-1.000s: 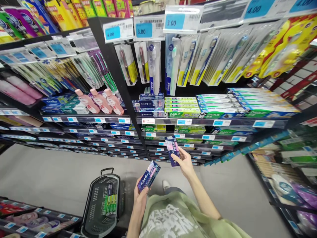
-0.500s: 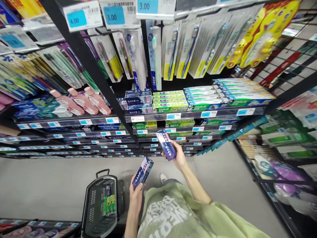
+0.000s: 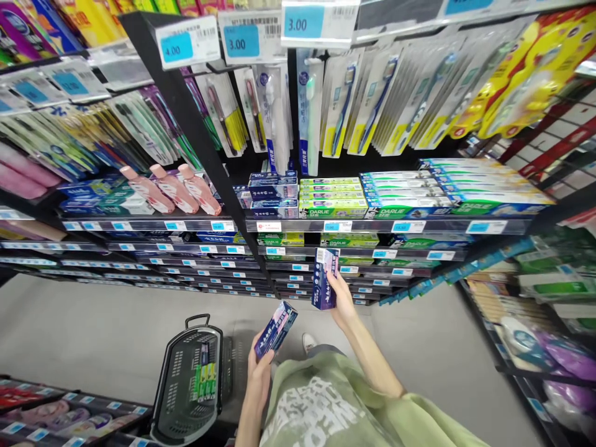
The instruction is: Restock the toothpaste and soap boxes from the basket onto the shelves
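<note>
My left hand [image 3: 261, 366] is closed around the lower end of a dark blue and pink toothpaste box [image 3: 275, 329], tilted up to the right. A matching toothpaste box [image 3: 323, 282] stands nearly upright in my right hand [image 3: 342, 299], gripped from its right side in front of the lower shelves. The two boxes are apart. On the shelf beyond lie stacked dark blue toothpaste boxes [image 3: 273, 192] and, beside them, yellow-green toothpaste boxes [image 3: 332, 198]. A dark shopping basket [image 3: 170, 372] stands on the floor left of my left hand, with several green and yellow boxes [image 3: 205, 379] inside.
Packaged toothbrushes [image 3: 339, 112] hang above the toothpaste shelf. Pink bottles [image 3: 172, 189] stand on the left shelf. A side rack [image 3: 521, 366] borders the grey floor [image 3: 410, 335] on the right, and another low shelf [image 3: 74, 416] is at bottom left.
The box in my right hand has turned from leaning left to nearly upright, now showing another side. My left hand keeps its box at much the same tilt. The view has shifted slightly.
</note>
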Motion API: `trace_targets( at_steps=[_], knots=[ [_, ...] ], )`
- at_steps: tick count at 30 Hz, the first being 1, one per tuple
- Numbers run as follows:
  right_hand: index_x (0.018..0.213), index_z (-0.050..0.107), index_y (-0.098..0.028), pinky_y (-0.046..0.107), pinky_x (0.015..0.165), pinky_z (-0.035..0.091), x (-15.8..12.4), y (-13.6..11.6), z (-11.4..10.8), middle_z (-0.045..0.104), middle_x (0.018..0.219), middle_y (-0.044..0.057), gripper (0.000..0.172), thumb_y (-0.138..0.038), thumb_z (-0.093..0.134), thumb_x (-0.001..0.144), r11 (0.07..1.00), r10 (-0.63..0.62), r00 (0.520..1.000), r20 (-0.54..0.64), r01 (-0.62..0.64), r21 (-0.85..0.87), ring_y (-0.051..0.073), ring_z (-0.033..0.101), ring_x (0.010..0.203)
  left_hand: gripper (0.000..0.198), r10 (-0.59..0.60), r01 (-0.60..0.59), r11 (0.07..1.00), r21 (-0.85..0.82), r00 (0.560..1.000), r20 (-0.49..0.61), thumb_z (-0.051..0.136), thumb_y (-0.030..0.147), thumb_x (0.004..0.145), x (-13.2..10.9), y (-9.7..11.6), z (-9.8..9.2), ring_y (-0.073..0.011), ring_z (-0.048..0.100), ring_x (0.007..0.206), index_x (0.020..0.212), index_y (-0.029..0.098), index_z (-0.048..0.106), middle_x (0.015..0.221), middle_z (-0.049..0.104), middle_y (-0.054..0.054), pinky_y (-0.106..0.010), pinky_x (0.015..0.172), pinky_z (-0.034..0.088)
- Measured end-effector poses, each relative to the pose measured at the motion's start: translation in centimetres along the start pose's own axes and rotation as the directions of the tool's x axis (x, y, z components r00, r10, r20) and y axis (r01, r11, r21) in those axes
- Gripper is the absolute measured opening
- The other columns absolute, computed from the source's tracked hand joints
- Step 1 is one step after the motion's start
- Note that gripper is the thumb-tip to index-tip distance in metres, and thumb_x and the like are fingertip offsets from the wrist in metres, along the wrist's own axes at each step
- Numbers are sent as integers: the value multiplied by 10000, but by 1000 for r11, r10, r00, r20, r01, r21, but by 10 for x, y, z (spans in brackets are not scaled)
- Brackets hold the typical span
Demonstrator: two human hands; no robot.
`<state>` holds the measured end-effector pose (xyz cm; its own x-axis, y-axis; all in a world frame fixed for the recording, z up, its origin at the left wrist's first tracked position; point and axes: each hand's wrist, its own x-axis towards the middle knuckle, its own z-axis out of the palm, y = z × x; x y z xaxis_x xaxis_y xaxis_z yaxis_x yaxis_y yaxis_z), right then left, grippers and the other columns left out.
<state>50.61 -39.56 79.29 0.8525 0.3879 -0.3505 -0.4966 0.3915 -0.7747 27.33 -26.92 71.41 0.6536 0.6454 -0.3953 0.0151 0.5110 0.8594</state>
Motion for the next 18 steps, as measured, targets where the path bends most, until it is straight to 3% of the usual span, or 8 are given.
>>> trace_targets(
  at_steps=[4, 7, 10, 14, 18],
  knots=[
    [1244, 613, -282, 320, 788, 583, 3, -7, 0, 728, 1058, 26, 661, -465, 883, 669, 997, -63, 997, 32, 65, -50, 220, 689, 908, 628, -13, 12, 999, 42, 1000, 10, 857, 419, 654, -4, 2, 4, -270, 671, 991, 1223, 219, 682, 1138, 713, -101, -377, 911, 531],
    [1270, 573, -297, 282, 818, 569, 5, -16, -1, 697, 1050, 9, 788, -354, 942, 576, 982, -176, 984, 36, 178, -63, 183, 657, 905, 562, -1, 1, 999, 32, 1000, 16, 845, 443, 665, -6, 0, 8, -294, 675, 989, 1150, 197, 700, 1110, 718, -113, -396, 901, 539],
    [1321, 518, -323, 259, 711, 569, 8, -27, -5, 673, 968, -15, 910, -303, 967, 529, 966, -233, 971, 47, 237, -107, 160, 635, 798, 536, 9, -9, 1000, 7, 999, 33, 832, 493, 660, -7, -2, 12, -309, 671, 984, 1089, 193, 717, 1076, 724, -116, -399, 876, 539],
    [1090, 586, -272, 243, 533, 514, 18, -37, -18, 660, 799, -27, 648, -373, 956, 568, 979, -132, 990, 51, 138, -148, 140, 590, 613, 577, -8, 2, 999, 53, 994, 111, 791, 632, 618, -3, -4, 21, -327, 662, 938, 987, 191, 735, 979, 724, -118, -416, 845, 520],
    [982, 638, -241, 252, 558, 521, 28, -33, -29, 672, 795, -13, 553, -425, 953, 566, 993, -111, 994, -14, 111, -33, 127, 576, 598, 615, -32, 16, 995, 103, 987, 159, 742, 715, 573, 1, -9, 36, -346, 662, 856, 894, 190, 736, 877, 701, -129, -453, 806, 509]
  ],
)
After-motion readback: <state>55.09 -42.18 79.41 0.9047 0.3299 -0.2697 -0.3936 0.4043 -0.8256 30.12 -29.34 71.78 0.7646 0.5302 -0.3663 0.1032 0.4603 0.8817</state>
